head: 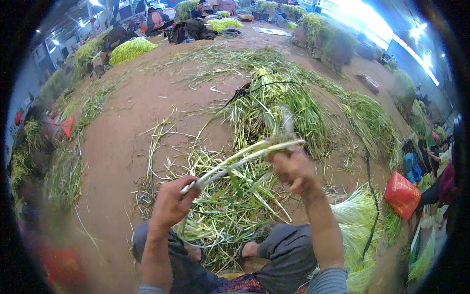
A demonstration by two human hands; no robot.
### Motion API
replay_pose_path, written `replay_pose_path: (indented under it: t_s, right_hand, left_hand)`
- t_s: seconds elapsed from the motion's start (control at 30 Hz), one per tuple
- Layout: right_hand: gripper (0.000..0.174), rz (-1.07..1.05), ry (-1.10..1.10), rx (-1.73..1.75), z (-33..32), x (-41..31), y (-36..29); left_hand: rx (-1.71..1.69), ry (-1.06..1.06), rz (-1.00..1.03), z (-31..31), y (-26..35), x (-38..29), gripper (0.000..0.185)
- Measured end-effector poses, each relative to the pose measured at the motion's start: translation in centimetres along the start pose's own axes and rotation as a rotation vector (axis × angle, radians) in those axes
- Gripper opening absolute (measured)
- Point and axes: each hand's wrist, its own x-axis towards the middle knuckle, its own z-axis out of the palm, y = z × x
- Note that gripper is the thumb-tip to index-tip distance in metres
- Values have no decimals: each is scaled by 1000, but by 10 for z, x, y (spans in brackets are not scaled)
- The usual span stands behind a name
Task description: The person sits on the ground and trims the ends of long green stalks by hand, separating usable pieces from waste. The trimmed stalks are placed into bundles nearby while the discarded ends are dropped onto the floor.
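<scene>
Long pale leafy stalks (235,163), possibly garlic greens, stretch between my two hands above a littered heap. My left hand (175,202) grips their white lower-left end between thumb and curled fingers. At the upper-right end, my right hand (293,167) is blurred, its fingers curled against the stalks; its exact hold is partly hidden. Below them, loose green and white trimmings (216,217) cover the ground between my bent legs. A large bundle of green stalks (282,106) lies just beyond my right hand.
To my right lies a pile of pale, cleaned-looking stalks (354,220), with a dark strap (371,205) across it. A red bag (402,194) stands farther right. More greens (371,117) lie along the brown floor (114,147). People (158,20) sit among heaps at the back.
</scene>
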Motion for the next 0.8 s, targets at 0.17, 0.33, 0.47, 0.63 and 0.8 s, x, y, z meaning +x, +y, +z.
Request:
replay_pose_path:
  t_s: [0.17,0.33,0.47,0.63,0.8]
  right_hand:
    - [23,-381,546,650,-84,13,22]
    - [22,-515,806,661,-119,23,34]
    - [28,-280,150,202,-34,33,46]
    - [56,-121,-309,-1,40,25,21]
    - [52,11,-419,-71,58,17,20]
  left_hand:
    - [45,96,-29,-21,-19,-5,17]
    - [-39,408,-188,-36,-20,-4,15]
    - [-152,334,-14,-14,-9,2,17]
    - [59,253,56,3,4,4,18]
    - [96,212,103,7,10,4,17]
